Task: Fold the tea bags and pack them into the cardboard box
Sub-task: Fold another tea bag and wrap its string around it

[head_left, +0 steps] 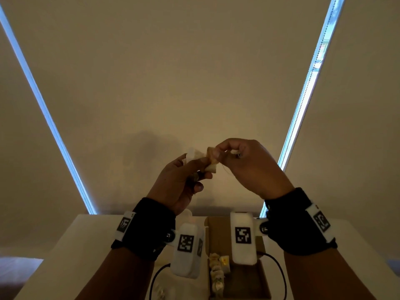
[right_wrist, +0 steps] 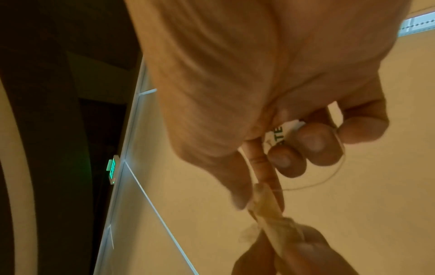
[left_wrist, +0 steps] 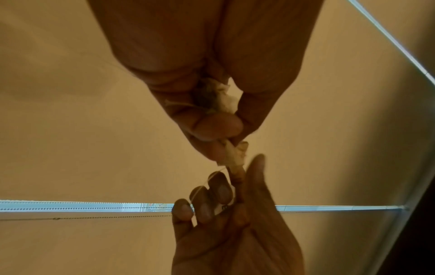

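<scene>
Both hands are raised in front of the blinds, holding one pale tea bag [head_left: 211, 161] between them. My left hand [head_left: 190, 169] pinches the bag's lower part, and crumpled white paper [left_wrist: 223, 96] shows inside its fingers. My right hand [head_left: 225, 151] pinches the bag's upper end with thumb and forefinger; its other fingers curl round the white paper tag [right_wrist: 280, 134] with green letters. A thin string [right_wrist: 313, 184] loops from tag to bag. Below, the open cardboard box [head_left: 218, 232] holds several folded tea bags [head_left: 217, 271] in a row.
The box stands on a white table [head_left: 75, 256], near its middle. Black cables [head_left: 279, 269] run from the wrist cameras across the table. Something pale and blurred [head_left: 161, 291] lies left of the box. Beige roller blinds [head_left: 173, 72] fill the background.
</scene>
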A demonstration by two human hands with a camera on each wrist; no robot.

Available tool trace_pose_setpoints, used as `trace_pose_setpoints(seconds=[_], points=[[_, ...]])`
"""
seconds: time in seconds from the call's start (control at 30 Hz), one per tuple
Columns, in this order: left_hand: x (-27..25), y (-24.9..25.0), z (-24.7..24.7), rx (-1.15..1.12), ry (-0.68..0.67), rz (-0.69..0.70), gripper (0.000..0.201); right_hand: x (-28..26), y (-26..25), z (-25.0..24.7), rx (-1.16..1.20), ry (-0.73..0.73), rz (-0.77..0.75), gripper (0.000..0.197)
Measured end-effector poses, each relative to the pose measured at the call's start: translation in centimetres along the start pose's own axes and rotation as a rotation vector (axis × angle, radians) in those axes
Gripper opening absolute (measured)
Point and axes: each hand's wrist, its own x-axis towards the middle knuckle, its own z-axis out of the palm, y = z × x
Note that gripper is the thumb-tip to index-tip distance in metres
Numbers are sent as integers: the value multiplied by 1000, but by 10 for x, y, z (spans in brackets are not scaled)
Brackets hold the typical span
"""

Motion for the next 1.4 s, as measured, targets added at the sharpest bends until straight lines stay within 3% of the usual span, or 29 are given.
trace_pose_setpoints(seconds=[0.23, 0.37, 0.47, 0.63, 0.8, 1.03, 1.23, 1.4], points=[[4, 13, -6, -59, 88, -59, 49, 2, -5, -14, 76, 90, -34, 13], [6, 26, -13, -13, 42, -2, 39, -1, -6, -15, 60, 90, -24, 13], [4, 33, -13, 225, 29, 129, 23, -1, -6, -15, 27, 88, -23, 14], [-3, 35, -2, 551, 0, 296, 16, 1, -5, -12, -25, 72, -38, 14], [0, 33, 2, 594, 41, 351, 11, 2, -8, -10, -27, 27, -42, 16], [3, 31, -6, 639, 84, 341, 9, 4, -9, -26, 137, 160, 6, 8], [11, 21, -10, 834, 131, 402, 8, 5, -21, -40, 373, 255, -10, 18], [20, 15, -15, 954, 177, 472, 7, 2, -32, -45, 584, 247, -23, 24]])
